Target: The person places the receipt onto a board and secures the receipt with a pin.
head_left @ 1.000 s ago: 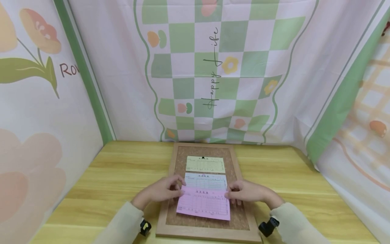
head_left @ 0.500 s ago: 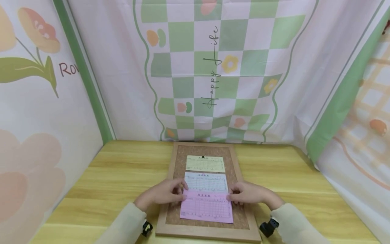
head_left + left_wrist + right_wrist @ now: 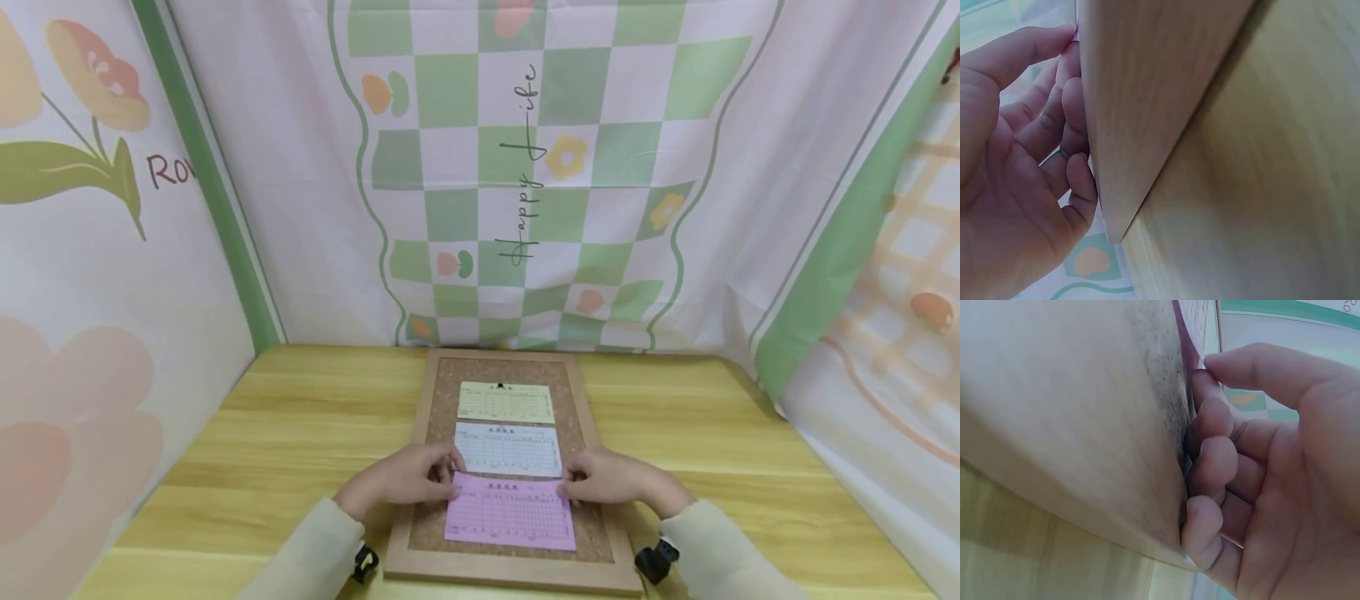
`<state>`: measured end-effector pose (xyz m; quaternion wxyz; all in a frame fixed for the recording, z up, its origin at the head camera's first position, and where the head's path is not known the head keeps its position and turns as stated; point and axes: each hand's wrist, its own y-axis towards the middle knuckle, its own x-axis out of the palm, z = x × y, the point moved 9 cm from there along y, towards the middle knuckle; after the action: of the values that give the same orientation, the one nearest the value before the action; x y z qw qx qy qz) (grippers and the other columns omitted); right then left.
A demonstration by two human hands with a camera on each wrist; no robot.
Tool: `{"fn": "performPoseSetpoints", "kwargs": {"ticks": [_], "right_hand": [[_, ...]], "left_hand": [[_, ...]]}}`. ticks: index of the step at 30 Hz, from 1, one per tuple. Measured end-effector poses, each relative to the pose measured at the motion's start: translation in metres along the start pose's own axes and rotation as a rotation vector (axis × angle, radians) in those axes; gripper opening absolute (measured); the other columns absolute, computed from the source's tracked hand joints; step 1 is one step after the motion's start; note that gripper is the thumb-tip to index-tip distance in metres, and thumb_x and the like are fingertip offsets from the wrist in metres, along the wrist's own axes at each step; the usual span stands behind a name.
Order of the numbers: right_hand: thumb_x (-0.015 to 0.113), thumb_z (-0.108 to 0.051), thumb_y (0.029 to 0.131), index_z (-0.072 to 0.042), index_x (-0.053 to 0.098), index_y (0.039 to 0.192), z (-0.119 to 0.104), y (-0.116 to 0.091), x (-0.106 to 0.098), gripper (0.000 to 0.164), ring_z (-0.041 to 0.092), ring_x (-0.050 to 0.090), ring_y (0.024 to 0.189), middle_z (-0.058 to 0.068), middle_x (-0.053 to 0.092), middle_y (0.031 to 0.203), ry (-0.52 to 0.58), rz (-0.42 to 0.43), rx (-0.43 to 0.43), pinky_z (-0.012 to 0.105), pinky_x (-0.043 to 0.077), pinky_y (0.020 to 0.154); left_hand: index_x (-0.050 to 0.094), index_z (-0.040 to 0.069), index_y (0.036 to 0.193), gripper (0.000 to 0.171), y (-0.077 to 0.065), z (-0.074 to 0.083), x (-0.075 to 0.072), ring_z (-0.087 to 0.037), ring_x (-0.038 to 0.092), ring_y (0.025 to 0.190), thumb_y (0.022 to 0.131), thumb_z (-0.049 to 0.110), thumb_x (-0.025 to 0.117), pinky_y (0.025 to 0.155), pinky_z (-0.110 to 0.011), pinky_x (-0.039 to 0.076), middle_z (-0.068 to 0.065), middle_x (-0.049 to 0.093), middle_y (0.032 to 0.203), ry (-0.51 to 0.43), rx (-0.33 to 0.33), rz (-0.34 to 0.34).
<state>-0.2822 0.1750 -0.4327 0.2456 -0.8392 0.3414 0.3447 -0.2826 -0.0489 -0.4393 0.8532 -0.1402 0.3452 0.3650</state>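
Note:
A pink printed form slip [image 3: 510,521] lies on the lower part of a wood-framed corkboard [image 3: 435,527]. At its upper left corner, my left hand [image 3: 397,482] pinches the paper between thumb and forefinger. My right hand [image 3: 626,482] does the same at the upper right corner; the right wrist view shows the pink slip [image 3: 1191,334] between thumb and forefinger, with the other fingers curled against the board. Just above the pink slip sits a pale blue form slip [image 3: 508,450]. Higher still is a yellow form slip [image 3: 505,405], with a small black pin [image 3: 500,385] at its top edge.
The board's wooden frame [image 3: 517,572] lies on a wood-grain table [image 3: 300,433], its far end near a checkered curtain [image 3: 510,208]. Black wrist devices sit at both cuffs, the left one [image 3: 365,564] and the right one [image 3: 655,560].
Both hands have drawn the pink slip slightly toward the near edge and straightened it. It overlapped the pale blue slip before; now that slip's lower edge shows.

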Motion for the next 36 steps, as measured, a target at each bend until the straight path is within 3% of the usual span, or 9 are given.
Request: {"fn": "performPoseSetpoints", "kwargs": {"ticks": [16,22,29,36], "right_hand": [[0.067,-0.023,0.095,-0.015,0.059,0.072,0.001,0.002,0.002,0.026,0.006,0.041,0.053,-0.009,0.050,0.061,-0.027,0.026,0.049,0.022,0.032,0.049],[0.066,-0.022,0.096,-0.015,0.059,0.072,-0.001,0.002,0.002,0.026,0.007,0.040,0.053,-0.009,0.049,0.061,-0.035,0.022,0.062,0.022,0.032,0.049],[0.066,-0.023,0.095,-0.015,0.058,0.072,-0.001,0.002,0.003,0.026,0.007,0.041,0.053,-0.008,0.050,0.061,-0.043,0.019,0.078,0.022,0.032,0.049],[0.066,-0.022,0.096,-0.014,0.058,0.072,0.001,0.002,0.004,0.027,0.008,0.040,0.053,-0.007,0.050,0.061,-0.005,0.009,0.095,0.023,0.031,0.049]], "left_hand": [[0.061,0.013,0.111,0.022,0.001,-0.001,0.001,-0.003,0.054,0.071,0.093,0.014,0.073,0.066,-0.022,0.049,0.009,0.059,0.081,0.073,0.013,0.000],[0.062,0.013,0.109,0.020,-0.004,0.003,-0.002,-0.006,0.055,0.078,0.092,0.012,0.073,0.072,-0.023,0.050,0.007,0.059,0.087,0.091,0.040,0.009],[0.064,0.010,0.106,0.021,-0.014,0.009,-0.004,-0.009,0.054,0.088,0.089,0.011,0.074,0.080,-0.025,0.049,0.003,0.058,0.095,0.181,0.093,0.038],[0.063,0.012,0.111,0.032,-0.022,0.006,-0.002,-0.011,0.053,0.092,0.086,0.022,0.079,0.082,-0.025,0.048,0.004,0.056,0.101,0.136,0.074,0.040]]}}
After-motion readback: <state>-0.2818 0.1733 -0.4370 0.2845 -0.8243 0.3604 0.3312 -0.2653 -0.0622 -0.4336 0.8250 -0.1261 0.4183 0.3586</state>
